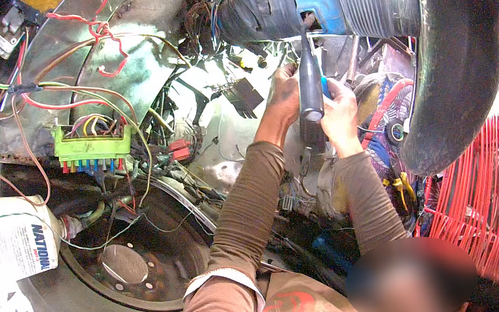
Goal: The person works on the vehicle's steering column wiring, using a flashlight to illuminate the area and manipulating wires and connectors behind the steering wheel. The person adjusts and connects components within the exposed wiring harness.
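My left hand point(280, 96) is closed beside a dark cylindrical handle point(309, 79), just below the taped hose with a blue band point(320, 0); what its fingers hold is hidden. My right hand point(337, 110) is closed on a slim blue object point(324, 85) at the right of that handle. The handle stands between both hands, its upper end reaching a hole in the blue band. Wiring and bare metal surround my fingers.
A green connector block point(93, 147) and loose wires hang left, above a wheel point(77, 298) and white container point(7, 237). Right are a curved black rubber piece point(461, 60), red wire guards point(475, 199) and coloured cables. A blurred patch covers the lower right.
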`<move>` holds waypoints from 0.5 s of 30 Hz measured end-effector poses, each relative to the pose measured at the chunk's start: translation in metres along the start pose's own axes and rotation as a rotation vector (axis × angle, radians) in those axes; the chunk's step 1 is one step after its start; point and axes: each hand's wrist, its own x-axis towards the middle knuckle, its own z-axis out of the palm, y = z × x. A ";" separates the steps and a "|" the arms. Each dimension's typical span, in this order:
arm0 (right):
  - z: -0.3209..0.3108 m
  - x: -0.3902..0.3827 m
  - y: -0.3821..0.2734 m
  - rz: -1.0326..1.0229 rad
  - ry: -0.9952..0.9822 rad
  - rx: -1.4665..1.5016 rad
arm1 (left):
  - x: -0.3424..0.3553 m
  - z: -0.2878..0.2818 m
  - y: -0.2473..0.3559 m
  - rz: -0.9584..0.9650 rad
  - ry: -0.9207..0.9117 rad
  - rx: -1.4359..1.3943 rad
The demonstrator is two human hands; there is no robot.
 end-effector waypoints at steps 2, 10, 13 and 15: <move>0.010 -0.006 0.002 0.211 0.083 0.200 | 0.000 0.007 -0.005 -0.030 0.016 -0.222; 0.024 -0.002 0.035 -0.158 0.167 -0.066 | -0.003 0.006 0.001 -0.082 0.037 -0.443; 0.016 -0.003 0.039 -0.147 0.126 -0.064 | -0.006 0.002 0.005 -0.094 0.008 -0.428; 0.011 -0.002 0.037 -0.153 0.110 -0.041 | -0.007 0.000 0.006 -0.096 -0.013 -0.386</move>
